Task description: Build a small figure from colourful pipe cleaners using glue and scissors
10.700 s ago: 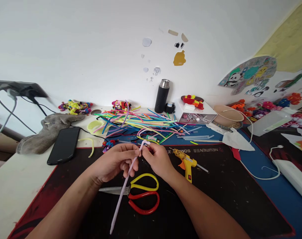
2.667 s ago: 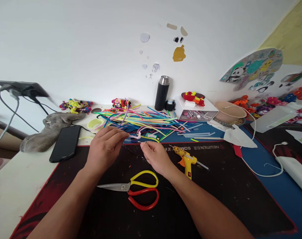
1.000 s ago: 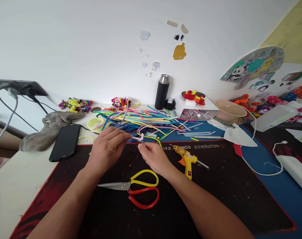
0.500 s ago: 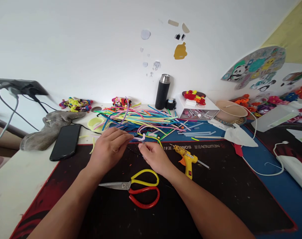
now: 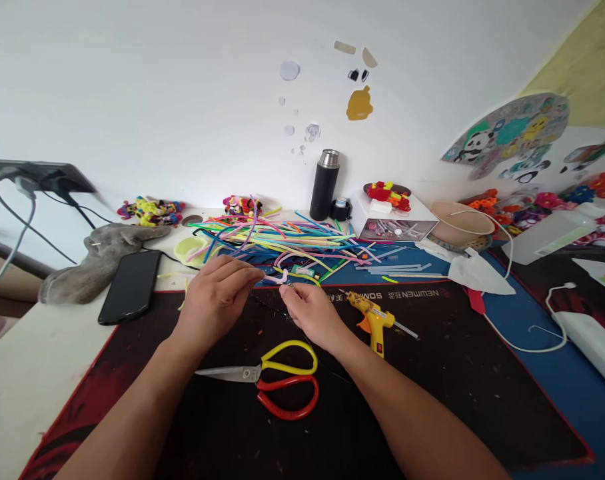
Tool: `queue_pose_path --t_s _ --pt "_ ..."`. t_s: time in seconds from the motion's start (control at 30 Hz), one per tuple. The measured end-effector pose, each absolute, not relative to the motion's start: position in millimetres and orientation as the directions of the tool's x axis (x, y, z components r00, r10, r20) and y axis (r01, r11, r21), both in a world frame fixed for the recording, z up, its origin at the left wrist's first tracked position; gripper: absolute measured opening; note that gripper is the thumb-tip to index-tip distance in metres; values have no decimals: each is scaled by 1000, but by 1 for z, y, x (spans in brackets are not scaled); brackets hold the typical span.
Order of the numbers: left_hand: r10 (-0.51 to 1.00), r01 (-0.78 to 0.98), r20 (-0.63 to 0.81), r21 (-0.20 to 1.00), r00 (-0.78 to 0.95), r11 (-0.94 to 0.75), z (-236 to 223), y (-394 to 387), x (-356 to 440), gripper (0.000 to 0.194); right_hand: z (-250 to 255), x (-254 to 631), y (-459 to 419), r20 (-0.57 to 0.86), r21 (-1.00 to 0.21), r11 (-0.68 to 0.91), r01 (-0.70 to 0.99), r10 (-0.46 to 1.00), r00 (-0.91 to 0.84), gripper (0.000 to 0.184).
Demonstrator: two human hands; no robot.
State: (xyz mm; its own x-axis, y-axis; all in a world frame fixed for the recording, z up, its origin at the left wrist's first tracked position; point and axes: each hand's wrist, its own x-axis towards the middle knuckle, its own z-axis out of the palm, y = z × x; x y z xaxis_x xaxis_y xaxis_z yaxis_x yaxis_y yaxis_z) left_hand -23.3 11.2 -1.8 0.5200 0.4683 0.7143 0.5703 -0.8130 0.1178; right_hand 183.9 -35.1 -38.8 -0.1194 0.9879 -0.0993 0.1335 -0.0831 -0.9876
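My left hand [image 5: 220,293] is closed, thumb and fingers pinching the end of a pale lilac pipe cleaner [image 5: 272,280]. Its other end is bent upward beside the fingertips of my right hand [image 5: 310,308], which is also closed. The right fingers pinch at that bent end, though exactly what lies between them is too small to make out. Below both hands, scissors [image 5: 247,375] with one yellow and one red handle lie on the black desk mat [image 5: 432,387]. A yellow glue gun [image 5: 375,319] rests to the right of my right hand.
Behind my hands spreads a pile of coloured pipe cleaners [image 5: 282,233]. A black thermos [image 5: 325,185] and a white box [image 5: 397,217] stand near the wall. Clear glue sticks [image 5: 400,268] lie in front of the box. At left are a phone [image 5: 130,287] and a grey cloth [image 5: 107,253].
My right hand's fingertips have shifted slightly at the bent end of the pipe cleaner. Both hands stay close together, and the whole view has moved very slightly.
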Motion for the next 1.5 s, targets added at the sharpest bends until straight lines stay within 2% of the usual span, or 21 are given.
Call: queue_pose_path --t_s 0.87,1.1,1.2,1.4,1.5 --pt "482 578 717 135 504 -805 1 11 -23 18 -36 183 -37 -121 -993 -119 22 976 -184 53" --pt "488 598 729 135 481 -790 1 12 -24 20 -19 187 -38 -123 -982 -154 -111 962 -244 66" --pt "504 596 734 169 455 -785 2 12 -24 22 -15 188 -38 -111 -974 -158 -165 958 -263 70" --pt "564 574 711 273 420 -772 1 15 -24 21 -16 188 -38 -122 -980 -153 -127 967 -226 71" --pt "564 575 708 270 426 -773 0 15 -25 21 -21 188 -37 -123 -988 -136 -67 978 -168 67"
